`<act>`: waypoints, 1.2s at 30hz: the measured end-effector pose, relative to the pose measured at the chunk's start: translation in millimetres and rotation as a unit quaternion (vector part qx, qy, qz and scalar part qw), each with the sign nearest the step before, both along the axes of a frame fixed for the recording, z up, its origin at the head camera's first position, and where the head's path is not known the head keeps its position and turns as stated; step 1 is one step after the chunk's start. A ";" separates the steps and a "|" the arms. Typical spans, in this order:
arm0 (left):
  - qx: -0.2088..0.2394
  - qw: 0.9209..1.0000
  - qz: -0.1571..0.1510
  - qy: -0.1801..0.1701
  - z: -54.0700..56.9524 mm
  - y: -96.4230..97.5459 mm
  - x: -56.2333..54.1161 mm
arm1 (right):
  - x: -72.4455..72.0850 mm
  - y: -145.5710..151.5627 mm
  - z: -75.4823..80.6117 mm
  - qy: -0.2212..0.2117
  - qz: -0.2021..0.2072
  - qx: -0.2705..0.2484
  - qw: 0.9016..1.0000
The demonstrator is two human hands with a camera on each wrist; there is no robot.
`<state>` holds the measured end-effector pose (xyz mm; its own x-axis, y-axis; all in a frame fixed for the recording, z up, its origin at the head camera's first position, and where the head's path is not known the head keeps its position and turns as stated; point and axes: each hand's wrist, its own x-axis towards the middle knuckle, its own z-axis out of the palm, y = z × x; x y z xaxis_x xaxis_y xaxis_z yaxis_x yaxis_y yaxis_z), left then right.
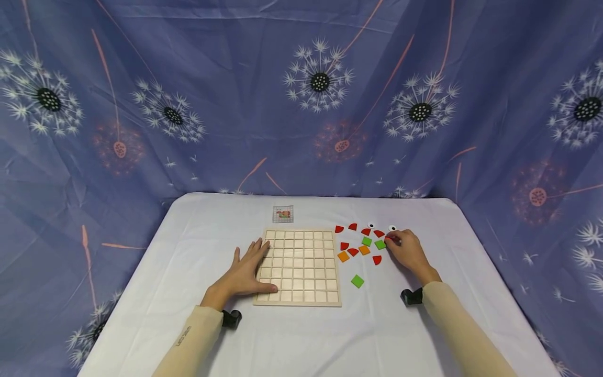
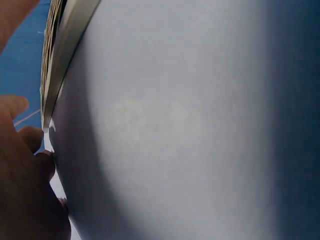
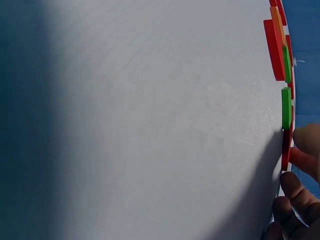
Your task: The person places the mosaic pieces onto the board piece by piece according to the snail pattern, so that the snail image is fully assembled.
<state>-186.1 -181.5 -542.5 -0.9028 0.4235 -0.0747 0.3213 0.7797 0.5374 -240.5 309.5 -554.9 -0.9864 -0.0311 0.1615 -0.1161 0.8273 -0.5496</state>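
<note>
My left hand (image 1: 245,269) rests with spread fingers along the left edge of a wooden grid board (image 1: 303,267). In the left wrist view, the board's edge (image 2: 70,47) rises beside the fingers. To the right of the board, my right hand (image 1: 409,251) pinches a red tile (image 3: 286,150) at the table surface; the fingers partly hide its shape. A green square tile (image 1: 380,244) lies just left of those fingertips. Several red quarter-round tiles (image 1: 377,260) and two orange squares (image 1: 365,251) are scattered between board and hand.
Behind the board lies a small picture card (image 1: 283,214) with a grid. Two white eye pieces (image 1: 371,225) sit at the back of the tile group. Another green square (image 1: 357,281) lies nearer the front. A patterned blue curtain (image 1: 235,104) hangs behind the white-covered table (image 1: 377,340).
</note>
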 end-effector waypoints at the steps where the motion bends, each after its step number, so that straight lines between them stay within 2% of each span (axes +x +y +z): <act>1: -0.003 1.000 0.000 -0.002 -0.6 -1.1 -0.2 | -0.4 -0.9 0.3 -0.001 0.000 0.001 1.000; 10: -0.006 1.000 -0.007 -0.012 -4.8 -5.6 -2.2 | -1.2 -0.3 10.5 -0.038 0.003 -0.008 0.999; 17: -0.014 1.000 -0.005 -0.024 -3.1 -4.1 -2.4 | -0.1 2.1 8.9 -0.067 -0.013 -0.008 0.998; 26: -0.012 1.000 -0.003 -0.018 -3.2 -3.4 -1.7 | 0.7 1.8 9.3 -0.076 -0.026 -0.016 0.997; 30: -0.011 1.000 -0.003 -0.020 -4.1 -3.1 -2.4 | -0.4 -0.2 13.8 -0.062 -0.024 -0.031 0.997; 36: -0.014 1.000 0.002 -0.021 -4.2 -3.7 -2.0 | -2.9 -26.9 26.9 -0.063 0.004 -0.063 0.996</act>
